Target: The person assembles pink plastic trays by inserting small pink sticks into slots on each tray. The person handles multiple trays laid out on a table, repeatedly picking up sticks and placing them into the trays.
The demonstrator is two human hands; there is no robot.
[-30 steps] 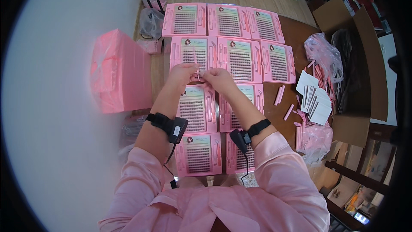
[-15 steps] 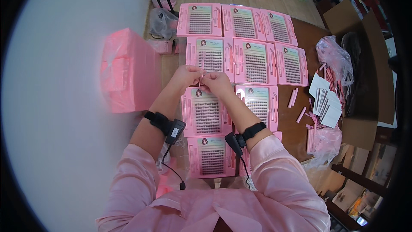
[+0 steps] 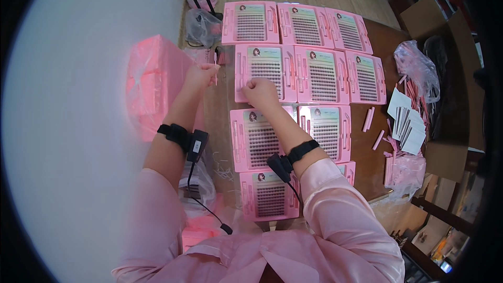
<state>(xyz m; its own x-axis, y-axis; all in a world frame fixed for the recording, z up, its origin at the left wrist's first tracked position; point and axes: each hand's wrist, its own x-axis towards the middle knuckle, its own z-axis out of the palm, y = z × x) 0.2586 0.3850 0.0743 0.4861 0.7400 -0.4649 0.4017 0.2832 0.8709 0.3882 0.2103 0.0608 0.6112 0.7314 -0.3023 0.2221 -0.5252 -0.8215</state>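
Note:
Several pink lash trays lie in rows on the brown table [image 3: 380, 36]. My right hand [image 3: 259, 93] is curled in a fist and rests on the left tray of the middle row [image 3: 264, 71], apparently pinching something too small to make out. My left hand [image 3: 200, 77] has swung out to the left of the trays and pinches a thin pale pink stick [image 3: 215, 68] held upright. Both wrists wear black bands with cables. Another tray [image 3: 259, 139] lies under my right forearm.
A pink box stack [image 3: 154, 81] stands at the table's left edge. Loose pink tubes [image 3: 369, 119], a fan of white cards [image 3: 406, 120] and clear bags of pink parts [image 3: 419, 68] lie at the right. Cardboard boxes [image 3: 424, 13] stand beyond.
My hands were together over the middle-row tray. The left hand has since pulled away to the left with the thin stick, while the right hand stays on the tray.

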